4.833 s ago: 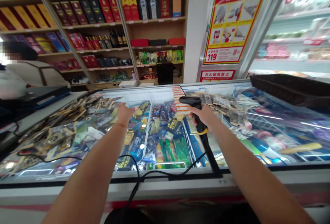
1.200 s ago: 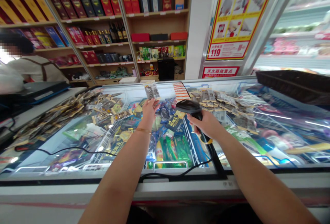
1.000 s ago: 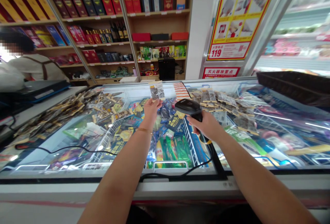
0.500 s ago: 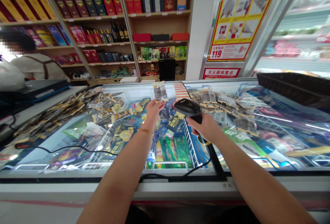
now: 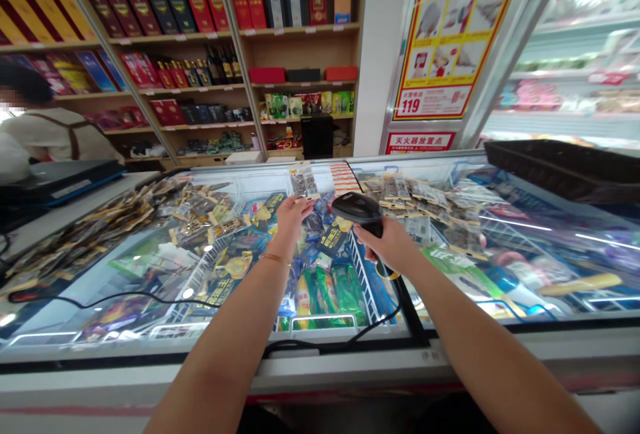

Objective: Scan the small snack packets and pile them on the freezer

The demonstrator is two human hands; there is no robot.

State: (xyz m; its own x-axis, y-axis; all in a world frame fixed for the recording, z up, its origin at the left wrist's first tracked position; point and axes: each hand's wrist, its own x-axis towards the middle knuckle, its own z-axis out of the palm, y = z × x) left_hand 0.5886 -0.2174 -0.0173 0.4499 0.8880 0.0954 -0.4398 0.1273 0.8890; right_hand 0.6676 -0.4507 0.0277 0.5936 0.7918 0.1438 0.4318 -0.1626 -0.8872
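Hand positions above a glass-topped white chest freezer (image 5: pixel 360 361), with the clock dial centred on the scanner. The left hand (image 5: pixel 291 215) held a small clear plastic packet with dark contents and tan ends (image 5: pixel 303 183) at ten o'clock, thumb and fingers pinched together on its near edge, the rest of it standing free. The right hand (image 5: pixel 393 244) was closed round the grip of a black pistol-shaped plastic barcode scanner (image 5: pixel 357 209) (whether a finger pressed the trigger could not be told). Packet and scanner head were near but apart. Similar packets lay heaped at nine o'clock (image 5: pixel 100 227) and three o'clock (image 5: pixel 430 204); a white card strip with orange stripes (image 5: pixel 343 179) stood at eleven. Good practice, as judged here, called for an edge-only pinch, the film drawn flat to limit glare and creases, the printed code squared to the scanner's window, and both wrists steady; neither code nor window was visible.
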